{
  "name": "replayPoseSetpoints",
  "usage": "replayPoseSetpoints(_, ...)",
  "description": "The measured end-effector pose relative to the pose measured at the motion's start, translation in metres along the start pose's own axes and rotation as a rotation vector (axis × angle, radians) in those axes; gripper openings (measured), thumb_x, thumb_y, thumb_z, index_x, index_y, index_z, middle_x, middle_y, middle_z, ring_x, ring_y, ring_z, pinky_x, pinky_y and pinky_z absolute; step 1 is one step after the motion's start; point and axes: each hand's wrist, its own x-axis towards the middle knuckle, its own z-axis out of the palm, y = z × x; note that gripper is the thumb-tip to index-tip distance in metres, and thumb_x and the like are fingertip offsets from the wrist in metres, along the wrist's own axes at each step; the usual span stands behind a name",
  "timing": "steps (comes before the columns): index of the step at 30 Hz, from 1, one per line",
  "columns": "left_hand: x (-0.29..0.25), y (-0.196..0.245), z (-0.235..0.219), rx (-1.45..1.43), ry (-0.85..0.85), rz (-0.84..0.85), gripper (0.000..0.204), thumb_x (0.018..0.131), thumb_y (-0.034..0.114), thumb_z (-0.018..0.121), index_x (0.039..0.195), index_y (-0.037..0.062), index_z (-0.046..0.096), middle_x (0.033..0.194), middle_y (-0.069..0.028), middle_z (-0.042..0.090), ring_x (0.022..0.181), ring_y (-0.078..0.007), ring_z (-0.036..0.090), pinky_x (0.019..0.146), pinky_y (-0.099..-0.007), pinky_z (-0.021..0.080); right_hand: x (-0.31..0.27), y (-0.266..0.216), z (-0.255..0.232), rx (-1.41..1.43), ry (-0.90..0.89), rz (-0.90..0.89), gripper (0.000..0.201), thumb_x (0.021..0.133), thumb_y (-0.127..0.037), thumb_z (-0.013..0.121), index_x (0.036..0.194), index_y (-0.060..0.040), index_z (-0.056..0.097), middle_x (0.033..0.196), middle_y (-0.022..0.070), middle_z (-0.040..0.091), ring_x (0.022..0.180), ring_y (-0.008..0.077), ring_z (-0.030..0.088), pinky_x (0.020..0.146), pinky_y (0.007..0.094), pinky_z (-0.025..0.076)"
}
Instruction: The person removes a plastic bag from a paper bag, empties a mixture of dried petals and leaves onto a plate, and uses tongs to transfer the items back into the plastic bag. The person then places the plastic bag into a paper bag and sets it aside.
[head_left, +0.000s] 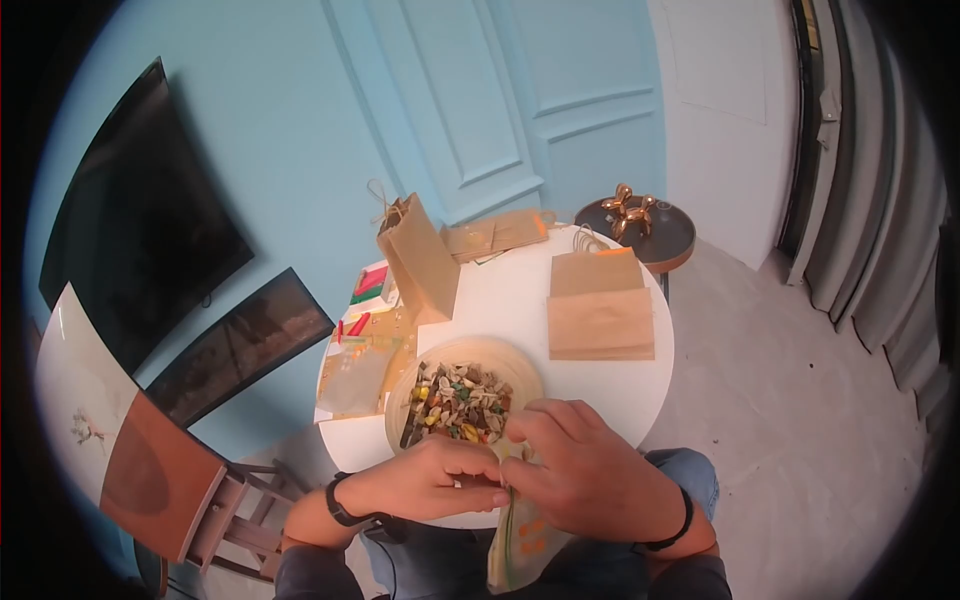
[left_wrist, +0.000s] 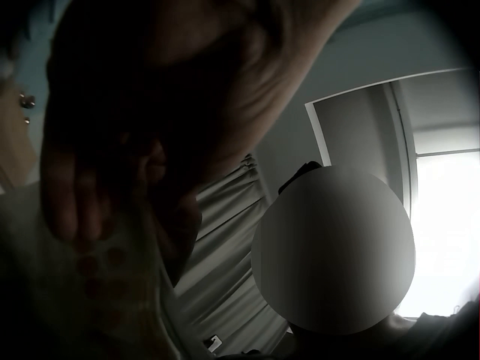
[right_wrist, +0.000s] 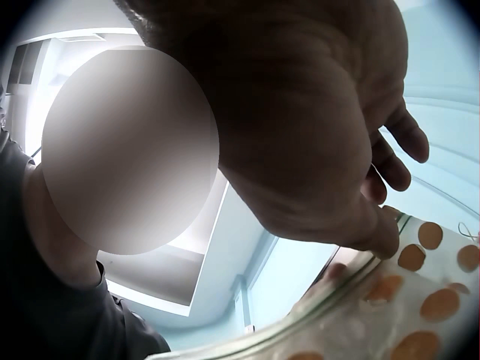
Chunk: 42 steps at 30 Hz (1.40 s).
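Note:
A translucent zip bag with orange dots [head_left: 522, 552] hangs over the lap at the table's front edge, its green-lined zip strip running between my hands. My left hand [head_left: 435, 480] pinches the bag near the top of its strip. From the other side my right hand [head_left: 590, 475] pinches the same strip; in the right wrist view its thumb [right_wrist: 384, 238] lies on the zip while other fingers stand away. The left wrist view is dark, with the fingers [left_wrist: 67, 199] over the bag. Just beyond the hands, a round pale tray [head_left: 525, 375] bears a heap of small twist-wrapped candies [head_left: 460, 395].
An upright brown paper bag [head_left: 420, 260] stands at the table's back left. Flat paper bags [head_left: 600, 325] lie on the right. A dotted pouch [head_left: 358, 375] and red markers [head_left: 360, 324] lie at left. A side table [head_left: 672, 240] holds a copper balloon-dog figure [head_left: 630, 212].

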Motion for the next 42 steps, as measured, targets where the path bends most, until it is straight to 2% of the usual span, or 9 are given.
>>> replayPoseSetpoints(7, -0.006, 0.001, 0.019, 0.174, 0.062, -0.002, 0.003, 0.097, 0.001, 0.080, 0.097, 0.0003, 0.078, 0.087, -0.0126, 0.075, 0.079, -0.0295, 0.076, 0.073, -0.0391, 0.057, -0.011, 0.009, -0.011, 0.139, -0.193, -0.116, 0.024, 0.092, -0.010, 0.076, 0.114, -0.0046, 0.071, 0.134, 0.0156, 0.060, 0.130, 0.0357, 0.061, 0.106, 0.0464, 0.051)
replayPoseSetpoints(10, -0.010, 0.008, 0.021, 0.616, 0.369, 0.115, 0.007, 0.093, 0.001, 0.079, 0.090, 0.0013, 0.073, 0.083, -0.0133, 0.072, 0.076, -0.0325, 0.073, 0.069, -0.0411, 0.057, -0.017, 0.013, -0.020, 0.410, -0.247, -0.180, 0.020, 0.091, -0.009, 0.077, 0.109, -0.0049, 0.071, 0.139, 0.0175, 0.060, 0.137, 0.0391, 0.060, 0.112, 0.0505, 0.050)
replayPoseSetpoints(18, -0.019, 0.016, 0.015, 0.693, -0.138, -0.077, 0.015, 0.101, 0.012, 0.080, 0.111, 0.0017, 0.077, 0.094, -0.0181, 0.077, 0.080, -0.0425, 0.075, 0.070, -0.0487, 0.059, -0.016, 0.018, -0.022, 0.356, -0.095, -0.080, 0.015, 0.086, -0.006, 0.083, 0.099, -0.0092, 0.077, 0.141, 0.0171, 0.065, 0.138, 0.0425, 0.063, 0.116, 0.0496, 0.053)
replayPoseSetpoints(22, -0.012, 0.046, 0.005, 0.632, 0.209, -0.098, 0.012, 0.104, 0.010, 0.074, 0.111, -0.0001, 0.072, 0.080, -0.0270, 0.071, 0.081, -0.0482, 0.075, 0.072, -0.0577, 0.058, -0.026, 0.037, -0.032, 0.582, -0.097, -0.162, 0.016, 0.086, 0.000, 0.085, 0.099, -0.0083, 0.081, 0.144, 0.0193, 0.067, 0.138, 0.0423, 0.066, 0.117, 0.0501, 0.054)
replayPoseSetpoints(26, 0.006, 0.090, -0.007, 0.783, 0.396, -0.030, 0.019, 0.099, 0.005, 0.077, 0.118, 0.0027, 0.081, 0.088, -0.0239, 0.077, 0.082, -0.0453, 0.078, 0.074, -0.0488, 0.061, -0.026, 0.076, -0.030, 0.812, -0.020, -0.149, 0.030, 0.091, 0.003, 0.084, 0.120, -0.0025, 0.086, 0.157, 0.0255, 0.063, 0.146, 0.0424, 0.062, 0.123, 0.0523, 0.050)
replayPoseSetpoints(32, 0.037, 0.129, -0.043, 0.991, 0.624, 0.059, 0.013, 0.101, 0.006, 0.078, 0.108, -0.0038, 0.081, 0.077, -0.0211, 0.071, 0.067, -0.0340, 0.074, 0.065, -0.0400, 0.057, -0.025, 0.158, 0.032, 1.386, 0.394, 0.172, 0.105, 0.089, -0.024, 0.094, 0.177, -0.0046, 0.039, 0.178, 0.0188, 0.046, 0.166, 0.0366, 0.044, 0.136, 0.0515, 0.034)
replayPoseSetpoints(36, 0.058, 0.138, -0.069, 0.891, 0.758, 0.065, 0.018, 0.107, 0.011, 0.074, 0.108, -0.0070, 0.079, 0.070, -0.0111, 0.067, 0.063, -0.0154, 0.064, 0.061, -0.0348, 0.051, -0.025, 0.185, 0.095, 1.654, 0.201, 0.280, 0.125, 0.094, -0.054, 0.094, 0.185, -0.0098, 0.020, 0.185, 0.0139, 0.038, 0.172, 0.0308, 0.036, 0.137, 0.0521, 0.034)
replayPoseSetpoints(40, 0.071, 0.116, -0.082, 0.800, 0.792, -0.010, 0.027, 0.111, 0.018, 0.073, 0.105, -0.0083, 0.077, 0.071, -0.0042, 0.067, 0.065, -0.0096, 0.061, 0.060, -0.0319, 0.049, -0.015, 0.157, 0.121, 2.018, 0.285, 0.162, 0.102, 0.105, -0.048, 0.085, 0.182, -0.0135, 0.029, 0.182, 0.0088, 0.043, 0.167, 0.0279, 0.043, 0.138, 0.0536, 0.038)
replayPoseSetpoints(42, 0.070, 0.105, -0.081, 0.669, 0.799, -0.067, 0.031, 0.112, 0.022, 0.073, 0.104, -0.0079, 0.078, 0.072, -0.0032, 0.068, 0.064, -0.0092, 0.062, 0.060, -0.0311, 0.050, -0.025, 0.162, 0.130, 2.014, 0.462, 0.371, 0.086, 0.109, -0.044, 0.081, 0.177, -0.0134, 0.038, 0.174, 0.0081, 0.053, 0.160, 0.0272, 0.052, 0.133, 0.0512, 0.045)
